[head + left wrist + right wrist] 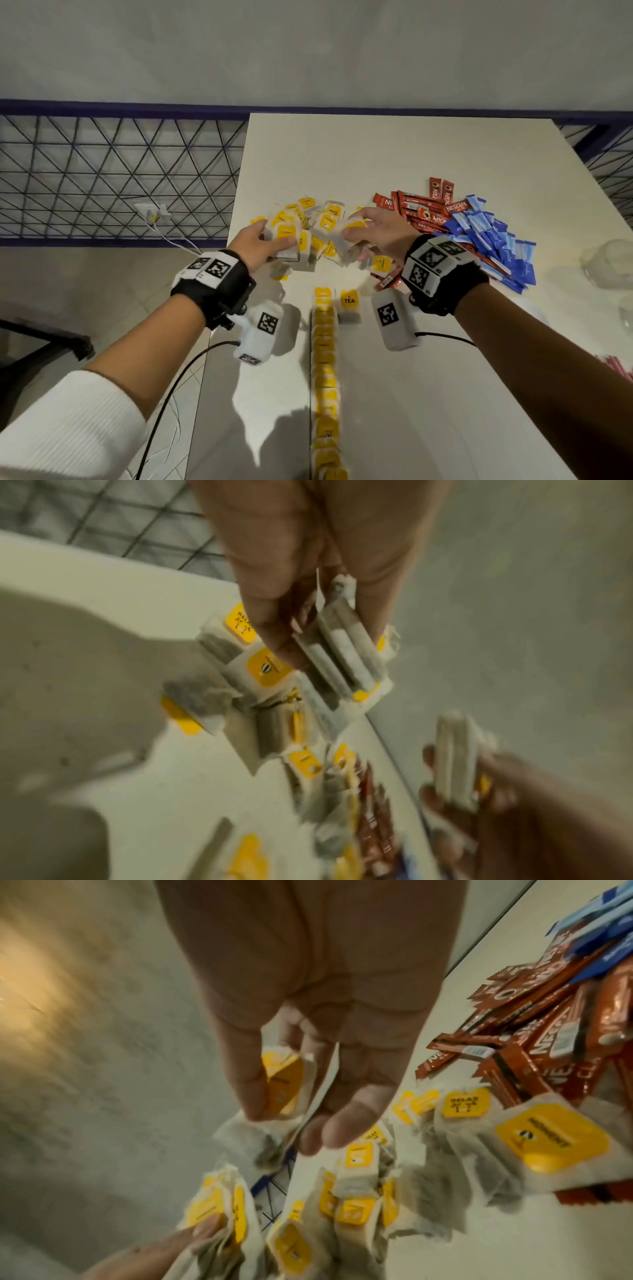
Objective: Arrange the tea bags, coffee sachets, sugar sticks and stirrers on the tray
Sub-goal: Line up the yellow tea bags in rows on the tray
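A heap of tea bags (pixel 320 224) with yellow tags lies on the white table (pixel 411 154). My left hand (pixel 263 240) grips a small stack of tea bags (pixel 346 647) above the heap's left side. Over the heap's right side my right hand (pixel 368 228) pinches another tea bag (pixel 287 1085) between thumb and fingers. A straight row of tea bags (pixel 325 370) runs toward me down the table. Red coffee sachets (pixel 421 209) and blue sugar sticks (pixel 496 240) are piled to the right of the heap. I see no tray or stirrers.
The table's left edge (pixel 236 205) runs close beside the heap, with a wire mesh fence (pixel 102 171) and floor beyond. A single tea bag marked TEA (pixel 349 305) stands by the row. Clear plastic items (pixel 609 263) sit at the table's right edge.
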The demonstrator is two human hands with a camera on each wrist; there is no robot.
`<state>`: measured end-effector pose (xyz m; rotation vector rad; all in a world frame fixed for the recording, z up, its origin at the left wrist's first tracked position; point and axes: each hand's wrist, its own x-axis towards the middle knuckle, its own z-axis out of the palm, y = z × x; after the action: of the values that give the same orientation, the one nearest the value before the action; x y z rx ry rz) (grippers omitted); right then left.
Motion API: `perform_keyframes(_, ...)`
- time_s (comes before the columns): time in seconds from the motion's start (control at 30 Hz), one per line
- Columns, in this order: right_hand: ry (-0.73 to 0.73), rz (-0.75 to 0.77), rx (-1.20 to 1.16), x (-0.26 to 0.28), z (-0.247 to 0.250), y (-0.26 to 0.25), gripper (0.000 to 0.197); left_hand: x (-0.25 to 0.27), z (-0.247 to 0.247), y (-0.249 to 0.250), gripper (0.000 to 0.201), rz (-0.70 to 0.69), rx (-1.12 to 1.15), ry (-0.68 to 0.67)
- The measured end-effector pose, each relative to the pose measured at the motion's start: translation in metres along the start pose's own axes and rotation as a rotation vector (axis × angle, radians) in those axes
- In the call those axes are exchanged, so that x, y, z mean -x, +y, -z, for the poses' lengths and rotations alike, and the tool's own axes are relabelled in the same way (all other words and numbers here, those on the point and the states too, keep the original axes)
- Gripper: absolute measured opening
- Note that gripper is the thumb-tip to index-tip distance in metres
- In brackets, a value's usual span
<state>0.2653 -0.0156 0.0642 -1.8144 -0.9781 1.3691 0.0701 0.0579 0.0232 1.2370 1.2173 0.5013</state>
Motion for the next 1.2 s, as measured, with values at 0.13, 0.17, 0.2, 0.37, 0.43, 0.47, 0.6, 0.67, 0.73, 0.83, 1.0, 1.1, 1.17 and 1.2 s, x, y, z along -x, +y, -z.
perform_keyframes(0.13,-0.151,0.001,0.046,0.022,-0.015,-0.006,0.016,0.013,-0.003,0.006,0.037,0.054,0.424,0.017)
perform_keyframes(0.17,-0.175,0.003,0.046,0.026,-0.020,-0.007,0.011,0.015,-0.003,0.008,0.041,0.060,0.453,0.006)
perform_keyframes(0.2,-0.185,0.001,0.042,0.029,-0.026,-0.006,0.010,0.019,-0.004,0.010,0.044,0.070,0.469,-0.022)
perform_keyframes(0.37,-0.105,0.022,-0.002,0.034,-0.048,-0.003,0.055,0.035,-0.008,0.017,0.031,0.104,0.412,-0.171)
perform_keyframes(0.43,-0.061,0.055,-0.005,0.038,-0.052,-0.002,0.056,0.038,-0.007,0.016,0.034,0.128,0.416,-0.162)
perform_keyframes(0.47,-0.047,0.063,-0.018,0.039,-0.053,0.000,0.056,0.040,-0.007,0.015,0.032,0.144,0.417,-0.149)
perform_keyframes(0.6,-0.057,0.067,-0.102,0.043,-0.051,0.005,0.040,0.048,-0.008,0.011,0.005,0.214,0.459,-0.069)
perform_keyframes(0.67,-0.039,0.056,-0.162,0.046,-0.048,0.007,0.041,0.049,-0.007,0.004,0.008,0.261,0.490,-0.050)
perform_keyframes(0.73,-0.031,0.067,-0.238,0.048,-0.044,0.007,0.037,0.050,-0.006,-0.003,0.013,0.321,0.448,-0.037)
perform_keyframes(0.83,-0.036,0.090,-0.307,0.052,-0.041,0.003,0.011,0.055,-0.006,-0.008,0.024,0.397,0.398,-0.073)
perform_keyframes(1.0,-0.064,0.068,-0.243,0.052,-0.051,0.005,0.027,0.071,-0.009,0.002,0.056,0.412,0.455,-0.317)
perform_keyframes(1.1,-0.066,0.060,-0.044,0.052,-0.059,0.011,0.051,0.075,-0.013,0.005,0.038,0.340,0.397,-0.345)
perform_keyframes(1.17,-0.021,0.101,-0.024,0.055,-0.059,0.013,0.033,0.076,-0.017,0.004,0.016,0.267,0.321,-0.254)
perform_keyframes(1.2,0.009,0.109,-0.051,0.057,-0.059,0.014,0.023,0.076,-0.018,0.001,0.012,0.245,0.317,-0.218)
